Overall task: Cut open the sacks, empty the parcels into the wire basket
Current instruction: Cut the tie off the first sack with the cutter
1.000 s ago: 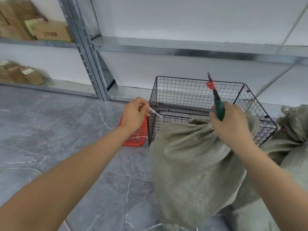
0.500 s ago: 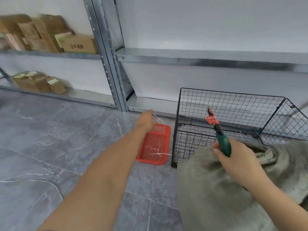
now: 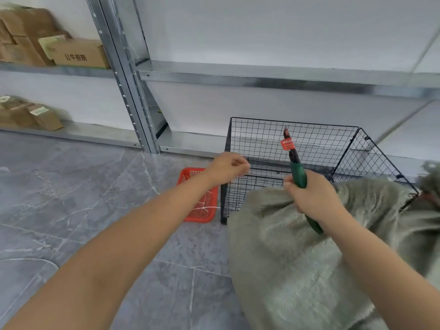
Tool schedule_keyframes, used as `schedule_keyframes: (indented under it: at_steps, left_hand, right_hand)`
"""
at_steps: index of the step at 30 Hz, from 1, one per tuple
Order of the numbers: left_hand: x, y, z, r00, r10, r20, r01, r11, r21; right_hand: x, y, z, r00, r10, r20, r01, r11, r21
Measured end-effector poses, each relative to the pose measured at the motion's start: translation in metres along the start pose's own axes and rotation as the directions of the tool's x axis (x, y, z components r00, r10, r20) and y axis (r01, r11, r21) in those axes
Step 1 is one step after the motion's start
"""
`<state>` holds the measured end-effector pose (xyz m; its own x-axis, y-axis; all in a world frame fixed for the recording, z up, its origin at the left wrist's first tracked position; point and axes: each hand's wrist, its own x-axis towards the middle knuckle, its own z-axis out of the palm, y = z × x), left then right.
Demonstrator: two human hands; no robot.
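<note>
2 bare forearms reach fwd. Nearest: 1 grey-green sack [image 3: 297, 270], leaning vs the wire basket [image 3: 309, 144]; a 2nd sack [image 3: 431, 186] shows at far right. Right hand [image 3: 314, 198] sits on the sack top, fingers wrapped tight round 1 pair of green-handled cutters [image 3: 297, 175], blades up. Left hand [image 3: 228, 167] is loosely curled, fingertips together; can't tell if pinching anything. Beyond: 1 red tray [image 3: 202, 210] w/ white strings, left of basket. Rear: shelving [image 3: 238, 75], several cardboard boxes [image 3: 76, 53].
</note>
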<state>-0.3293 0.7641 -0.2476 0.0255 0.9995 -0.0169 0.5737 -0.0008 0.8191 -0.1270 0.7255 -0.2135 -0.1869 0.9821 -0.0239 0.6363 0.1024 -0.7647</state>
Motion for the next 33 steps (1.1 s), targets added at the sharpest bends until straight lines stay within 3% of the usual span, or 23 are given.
schedule_keyframes:
  at_steps: [6,12,14,17,20,23,28,33]
  left_hand:
    - [-0.01,0.065,0.054,0.989,0.118,0.093,-0.129,0.985,0.114]
    - [-0.007,0.084,0.099,0.974,-0.056,0.219,-0.003,0.965,0.261]
    - [-0.009,0.091,0.108,0.98,-0.086,0.18,0.04,0.969,0.244]
    - [-0.017,0.096,0.114,0.982,-0.115,0.15,0.102,0.991,0.088]
    - [-0.03,0.097,0.112,0.983,0.002,0.186,-0.019,0.995,0.093]
    - [-0.043,0.097,0.107,0.978,0.187,0.09,-0.2,0.965,0.169]
    - [-0.064,0.094,0.107,0.933,0.359,0.008,-0.353,0.913,0.204]
    - [-0.075,0.092,0.106,0.896,0.428,0.12,-0.443,0.838,0.32]
  right_hand:
    - [-0.014,0.02,-0.046,0.999,0.013,-0.05,-0.01,0.998,0.055]
    - [-0.018,0.048,-0.09,0.992,0.069,-0.105,-0.066,0.997,0.032]
    - [-0.019,0.06,-0.101,0.992,0.074,-0.099,-0.076,0.997,-0.011]
    - [-0.019,0.074,-0.111,0.992,0.062,-0.108,-0.064,0.998,-0.013]
    - [-0.016,0.079,-0.116,0.992,0.042,-0.121,-0.039,0.999,0.023]
    - [-0.009,0.073,-0.122,0.997,0.025,-0.073,-0.021,0.998,0.061]
    - [0.001,0.057,-0.127,0.999,-0.055,-0.001,0.055,0.998,0.012]
    - [0.005,0.039,-0.118,0.993,-0.068,0.101,0.041,0.968,0.248]
